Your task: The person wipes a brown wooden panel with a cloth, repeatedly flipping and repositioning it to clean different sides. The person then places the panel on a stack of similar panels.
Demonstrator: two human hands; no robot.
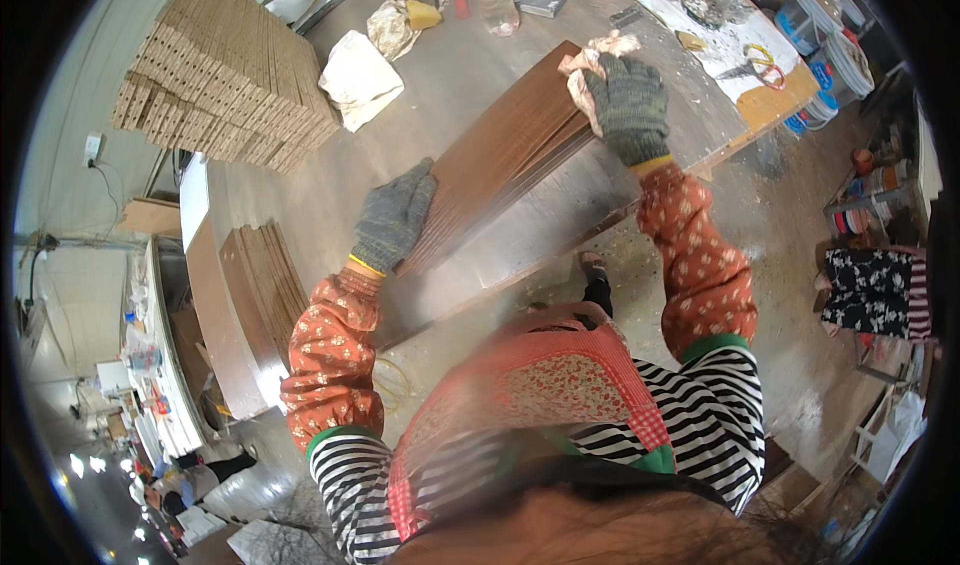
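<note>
A fanned stack of long brown boards [510,130] with a wood-grain look lies slantwise on the metal-topped table [560,205]. My left hand [395,213], in a grey knit glove, is at the stack's near left end, its fingers together along the boards' edge; the thumb is hidden. At the far right end, my right hand [632,110], in a matching glove, is closed on a crumpled pale pink cloth [583,90]. The cloth touches the end of the boards. Both forearms wear orange flowered sleeve covers.
A tall stack of drilled boards [225,75] stands at the far left. More brown boards [262,275] lean left of me. White cloths [360,80], a clear bottle [494,0] and scissors [765,68] lie at the back. Buckets [812,15] stand beyond the table's right edge.
</note>
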